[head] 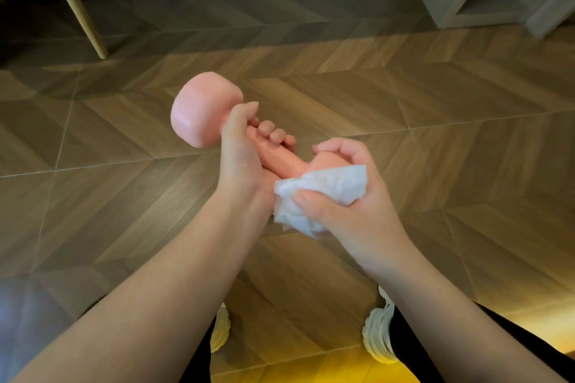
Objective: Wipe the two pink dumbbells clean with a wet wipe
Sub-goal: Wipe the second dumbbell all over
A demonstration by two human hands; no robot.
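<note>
One pink dumbbell [205,109], gripped by the left hand [242,158], is wiped with a wet wipe [326,186] pinched in the right hand [351,205]; far head likely next.

Left hand [239,149] grips dumbbell [202,109]; right hand [351,208] clutches wipe [329,185]; forearms converge.

- The pink dumbbell [203,109] was held in the air, tilted. One smooth, glossy, rounded head was up at the far left, and the bar ran down toward the right. The left hand [239,149] gripped the bar.
- Its lower head was almost wholly hidden.
- The wet wipe [329,186] was white and crumpled. The right hand [345,193] clutched it round that lower head, and a loose fold hung below the thumb.
</note>
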